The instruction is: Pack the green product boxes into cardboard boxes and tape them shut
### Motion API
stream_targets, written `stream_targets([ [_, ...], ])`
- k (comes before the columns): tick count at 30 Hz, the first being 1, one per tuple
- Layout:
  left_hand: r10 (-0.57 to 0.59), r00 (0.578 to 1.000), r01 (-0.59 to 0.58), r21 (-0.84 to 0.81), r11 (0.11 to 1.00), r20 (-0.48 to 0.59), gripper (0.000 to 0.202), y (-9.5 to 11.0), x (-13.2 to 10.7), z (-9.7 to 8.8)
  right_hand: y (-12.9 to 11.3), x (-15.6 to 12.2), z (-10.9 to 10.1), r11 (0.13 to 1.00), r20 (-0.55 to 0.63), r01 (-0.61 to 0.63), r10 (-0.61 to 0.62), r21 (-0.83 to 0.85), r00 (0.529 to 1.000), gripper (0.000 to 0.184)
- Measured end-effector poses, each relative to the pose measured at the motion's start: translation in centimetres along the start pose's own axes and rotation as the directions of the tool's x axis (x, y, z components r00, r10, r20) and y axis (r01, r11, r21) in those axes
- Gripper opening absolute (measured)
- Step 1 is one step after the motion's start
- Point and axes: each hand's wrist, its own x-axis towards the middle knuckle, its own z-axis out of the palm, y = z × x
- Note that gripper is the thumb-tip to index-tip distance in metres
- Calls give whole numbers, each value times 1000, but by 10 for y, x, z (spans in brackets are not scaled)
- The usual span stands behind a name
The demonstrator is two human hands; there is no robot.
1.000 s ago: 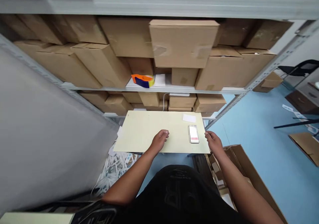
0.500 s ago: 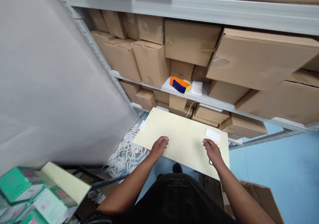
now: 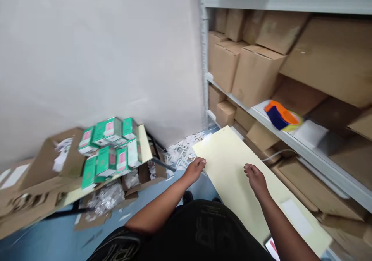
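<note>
My left hand [image 3: 195,170] hangs over the near left edge of a pale yellow tabletop [image 3: 229,176], its fingers curled in and nothing visible in them. Above the middle of the same board, my right hand [image 3: 256,179] has its fingers loosely closed, also with nothing visible inside. A white sheet of paper [image 3: 297,217] lies on the board to the right of my right forearm. Partly hidden by that forearm, a phone-like white and red item [image 3: 271,247] rests at the near edge.
Brown cartons [image 3: 260,69] fill the grey shelf rack on the right. An orange and blue tape dispenser [image 3: 280,115] sits on a shelf. At left, green and white boxes [image 3: 106,164] stand on another table beside an open carton [image 3: 52,160]. Paper scraps [image 3: 183,150] cover the floor corner.
The view has swung left, bringing the green boxes and open carton fully into sight. The board and shelves now appear farther right. Both hands remain curled above the board.
</note>
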Motion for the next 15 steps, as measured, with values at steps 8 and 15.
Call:
stream_targets([
  [8,-37,942,28,-30,999,-333,41,-37,-47,-104,-56,24,115,994,309,103,-86,-40,947,51],
  [15,-103,829,68,-84,994,-549,39,-105,-98,-240,-119,-3,269,950,498,304,-232,-67,835,51],
])
